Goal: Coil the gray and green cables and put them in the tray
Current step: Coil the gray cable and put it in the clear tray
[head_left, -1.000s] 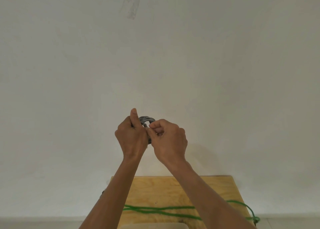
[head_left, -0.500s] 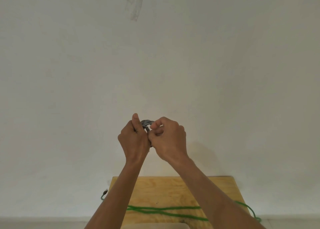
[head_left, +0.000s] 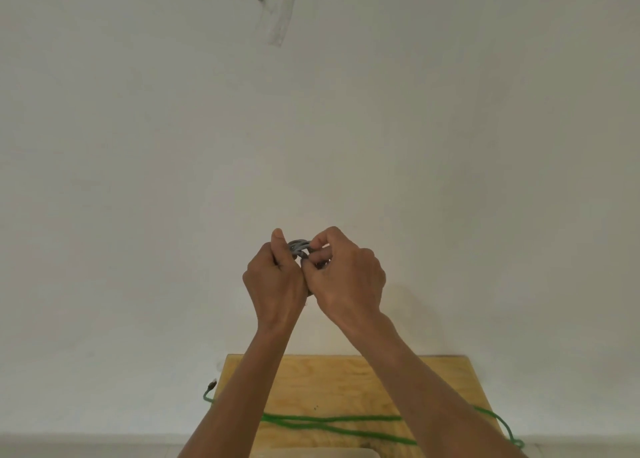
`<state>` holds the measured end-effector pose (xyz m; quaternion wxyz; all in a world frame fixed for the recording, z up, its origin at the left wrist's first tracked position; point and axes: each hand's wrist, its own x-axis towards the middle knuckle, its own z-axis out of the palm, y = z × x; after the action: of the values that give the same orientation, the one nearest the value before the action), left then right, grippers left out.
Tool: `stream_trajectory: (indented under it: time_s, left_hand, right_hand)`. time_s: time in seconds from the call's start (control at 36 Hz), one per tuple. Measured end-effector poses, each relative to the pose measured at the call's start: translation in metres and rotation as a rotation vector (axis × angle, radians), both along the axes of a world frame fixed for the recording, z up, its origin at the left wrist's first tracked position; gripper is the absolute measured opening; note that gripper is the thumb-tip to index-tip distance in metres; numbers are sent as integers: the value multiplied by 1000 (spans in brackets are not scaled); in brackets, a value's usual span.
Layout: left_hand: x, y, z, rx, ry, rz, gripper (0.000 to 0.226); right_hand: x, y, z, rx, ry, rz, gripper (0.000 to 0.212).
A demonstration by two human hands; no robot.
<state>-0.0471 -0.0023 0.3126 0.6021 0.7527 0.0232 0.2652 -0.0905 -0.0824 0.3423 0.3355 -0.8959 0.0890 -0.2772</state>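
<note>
Two hands up in front of me, chest-high, w/ the white wall (head_left: 138,180) behind them. My left hand (head_left: 275,284) has its fingers curled tight around the small coiled bundle of gray cable (head_left: 298,247), thumb standing straight up along the left side of the loops. My right hand (head_left: 346,277) is pressed right against the left, fingers bent in, index finger and thumb pinching at the gray cable's top loops. Only the upper arc of that coil shows between the two hands; the rest is hidden by my fingers, so can't tell how many turns it has or where the loose end runs.

Below, between my forearms, is the light plywood tabletop (head_left: 329,381), pushed up to the wall. The long green braided cable (head_left: 332,419) lies uncoiled across it in a couple of loose strands running left to right, approx. parallel, crossing under both arms. One end w/ a small dark plug (head_left: 212,385) hangs off the table's left edge; on the right the green cable loops over the table's right edge.

At the very bottom edge, a sliver of the pale beige tray's rim (head_left: 311,452) shows, near side of the table; its inside is out of frame.

High on the wall, a strip of clear tape (head_left: 278,17) over a gray fixture.
</note>
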Motion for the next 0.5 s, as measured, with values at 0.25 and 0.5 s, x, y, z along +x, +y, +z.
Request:
stream_trajectory:
  time_s: [0.25, 0.5]
  left_hand:
    - [-2, 2, 5, -24, 2, -73, 57]
    - [-6, -3, 5, 20, 16, -98, 60]
  right_hand:
    - [4, -15, -6, 36, -84, 64, 42]
    - [9, -13, -25, 97, -168, 84, 22]
